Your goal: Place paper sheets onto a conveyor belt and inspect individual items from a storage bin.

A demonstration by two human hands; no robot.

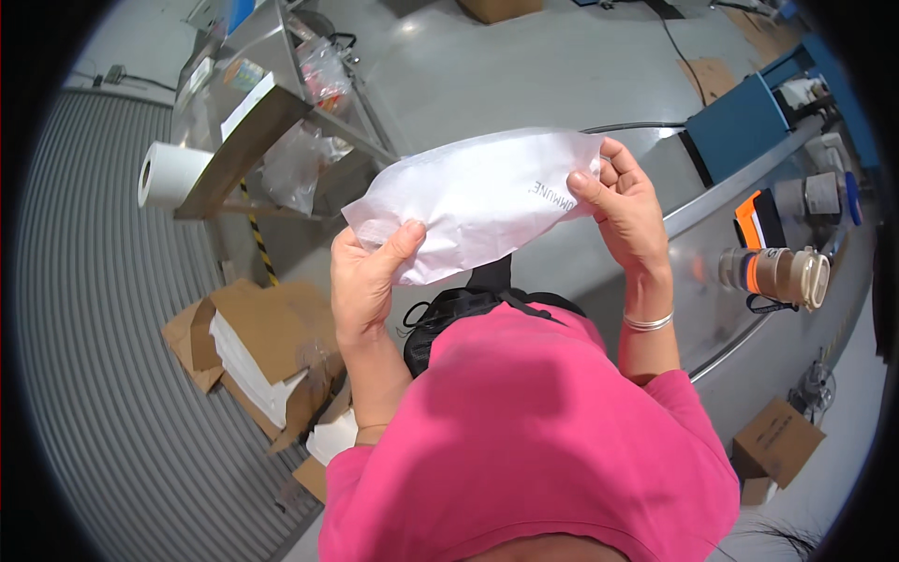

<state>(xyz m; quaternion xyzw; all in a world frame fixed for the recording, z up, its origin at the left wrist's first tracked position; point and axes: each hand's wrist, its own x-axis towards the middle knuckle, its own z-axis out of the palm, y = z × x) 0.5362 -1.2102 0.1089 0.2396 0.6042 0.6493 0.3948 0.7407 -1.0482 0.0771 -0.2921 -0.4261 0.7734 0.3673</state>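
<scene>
A white, thin, slightly see-through pouch (487,201) with dark printing near its right end is stretched between my two hands, in front of my body. My left hand (368,281) pinches its lower left corner, thumb on top. At the upper right end, my right hand (626,201) grips the edge with the thumb on the near face and the fingers mostly behind. The pouch is a little creased and its right end sits higher than its left. Whether anything is inside it cannot be made out.
To the left stands a metal table (281,112) with a white paper roll (173,175) and clear plastic bags (295,169). Below it lies an open cardboard box (272,328). On the right, a steel counter (712,309) carries a lidded drink cup (782,273) beside a blue machine (740,131).
</scene>
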